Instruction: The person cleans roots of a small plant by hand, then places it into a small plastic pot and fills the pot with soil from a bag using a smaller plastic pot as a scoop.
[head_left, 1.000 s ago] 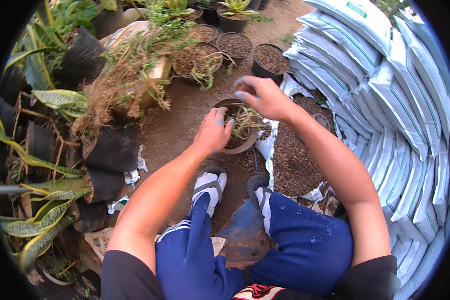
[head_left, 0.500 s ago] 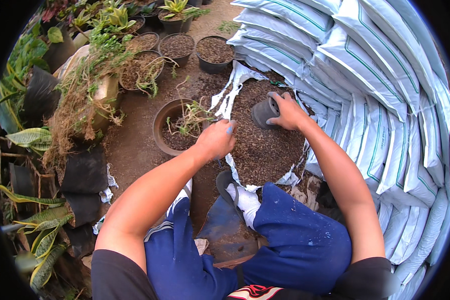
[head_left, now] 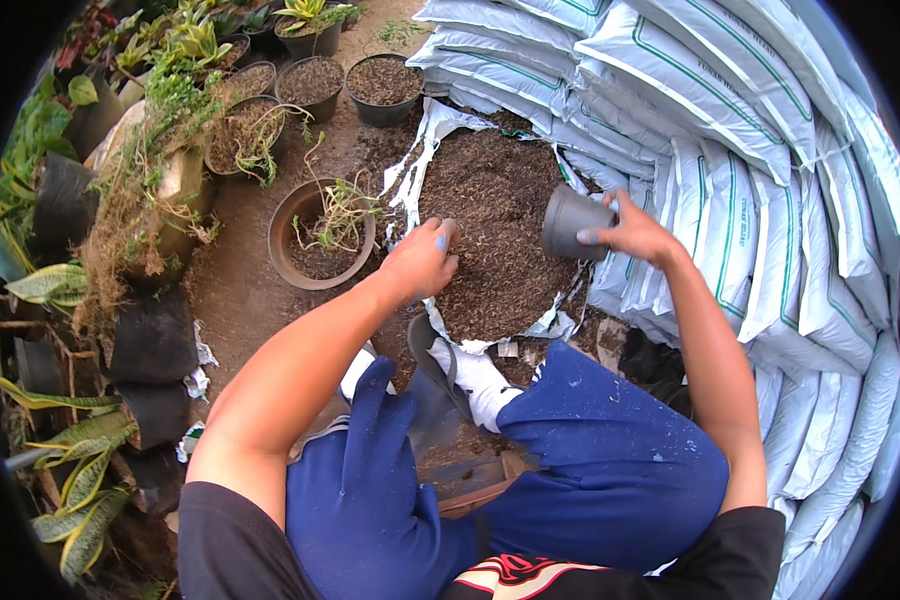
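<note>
My right hand (head_left: 638, 234) grips a dark grey plastic plant pot (head_left: 573, 224) above the right side of a heap of dark potting mix (head_left: 485, 240). The pot lies on its side in the air, wide end to the left and narrow end toward my palm. Its inside is hidden. Over the left edge of the heap is my left hand (head_left: 423, 262), closed with curled fingers; whatever they may hold is out of sight. To its left stands a round brown pot (head_left: 282, 262) containing soil and a drooping, pale-stemmed plant (head_left: 338, 222).
Torn white sacking (head_left: 436, 125) rings the mix. White sacks (head_left: 705, 100) are piled high on the right. Soil-filled black pots (head_left: 383, 90) stand at the back, with uprooted plants (head_left: 135, 215) and leafy plants on the left. My sandalled foot (head_left: 480, 385) is close to the heap.
The pot has moved right and turned, so its side shows more and its base less. My left hand has shifted slightly left relative to the heap. The whole view has also shifted.
</note>
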Motion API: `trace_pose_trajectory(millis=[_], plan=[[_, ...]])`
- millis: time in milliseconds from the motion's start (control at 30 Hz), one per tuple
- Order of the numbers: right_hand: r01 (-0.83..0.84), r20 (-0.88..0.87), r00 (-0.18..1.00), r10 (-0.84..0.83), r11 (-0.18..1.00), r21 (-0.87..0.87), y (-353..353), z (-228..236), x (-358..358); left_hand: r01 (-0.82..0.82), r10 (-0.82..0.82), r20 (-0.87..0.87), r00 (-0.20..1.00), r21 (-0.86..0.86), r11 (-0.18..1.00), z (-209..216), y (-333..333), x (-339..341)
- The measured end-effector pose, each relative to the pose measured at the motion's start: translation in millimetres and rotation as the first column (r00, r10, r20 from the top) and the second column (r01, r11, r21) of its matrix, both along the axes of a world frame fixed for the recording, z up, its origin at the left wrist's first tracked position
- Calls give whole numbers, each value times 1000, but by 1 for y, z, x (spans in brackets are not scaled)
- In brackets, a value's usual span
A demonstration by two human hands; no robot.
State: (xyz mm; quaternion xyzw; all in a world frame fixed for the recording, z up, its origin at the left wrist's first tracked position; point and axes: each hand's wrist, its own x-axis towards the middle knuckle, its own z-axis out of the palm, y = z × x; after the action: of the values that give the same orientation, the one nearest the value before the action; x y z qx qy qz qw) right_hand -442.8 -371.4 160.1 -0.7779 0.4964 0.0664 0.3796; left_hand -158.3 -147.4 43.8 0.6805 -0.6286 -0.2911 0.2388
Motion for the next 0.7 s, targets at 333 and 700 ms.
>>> trace_pose_trajectory(millis=[333,700], plan=[[-242,-371,886,278,960,142,20,-19,17,62,-59,-28,998,155,986,-9,-25,-15],[17,-383,922,-62,993,-121,47,-45,61,-25,41,-106,994,152,988,-20,-58,-33]])
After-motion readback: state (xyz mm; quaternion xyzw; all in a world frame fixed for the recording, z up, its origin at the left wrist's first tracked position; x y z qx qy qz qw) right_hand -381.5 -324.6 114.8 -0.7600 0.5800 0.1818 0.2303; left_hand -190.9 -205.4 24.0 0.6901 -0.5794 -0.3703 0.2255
